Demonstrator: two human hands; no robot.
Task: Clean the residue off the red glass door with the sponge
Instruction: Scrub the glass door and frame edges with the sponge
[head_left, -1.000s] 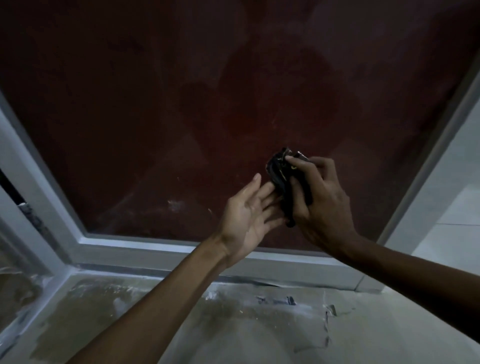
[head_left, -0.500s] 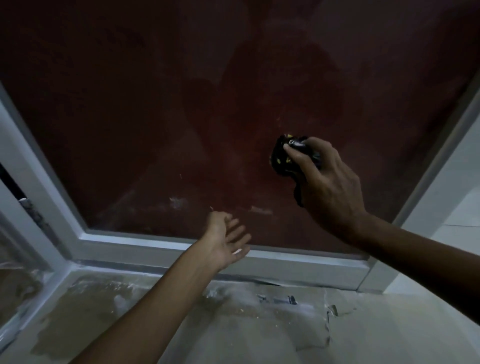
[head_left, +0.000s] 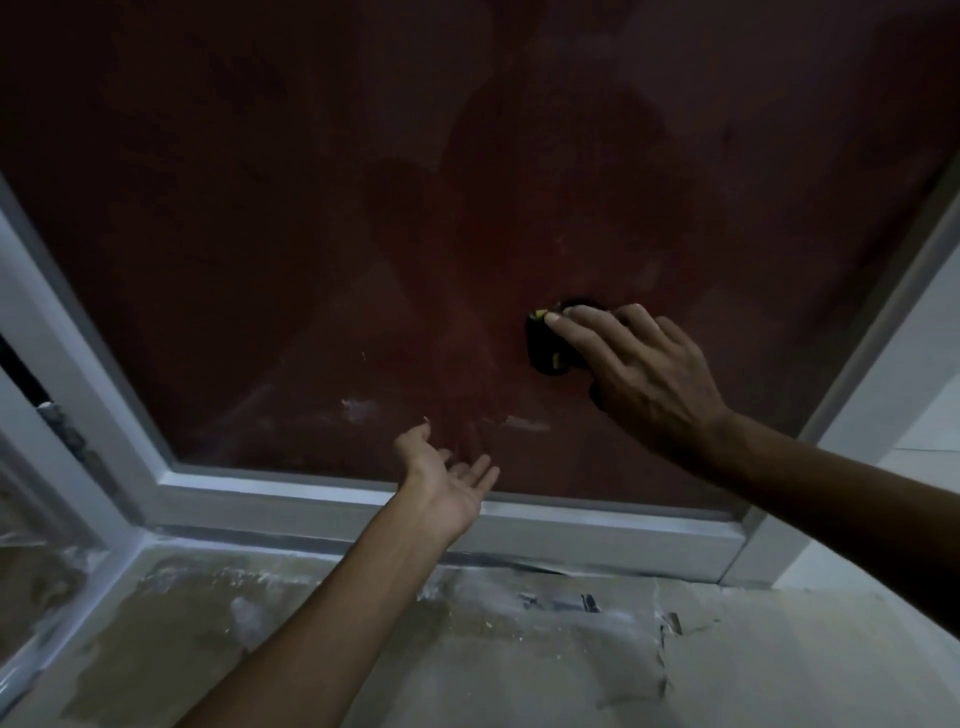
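Head view, looking down at the lower part of the red glass door. Right hand presses a dark sponge flat against the pane, fingers spread over it, probably to keep the whole face in contact while scrubbing. Left hand holds nothing, palm up and fingers loosely extended, near the pale bottom frame, clear of the wiping path. Whitish residue smears lie on the glass below and left of the sponge, likely the next area to wipe.
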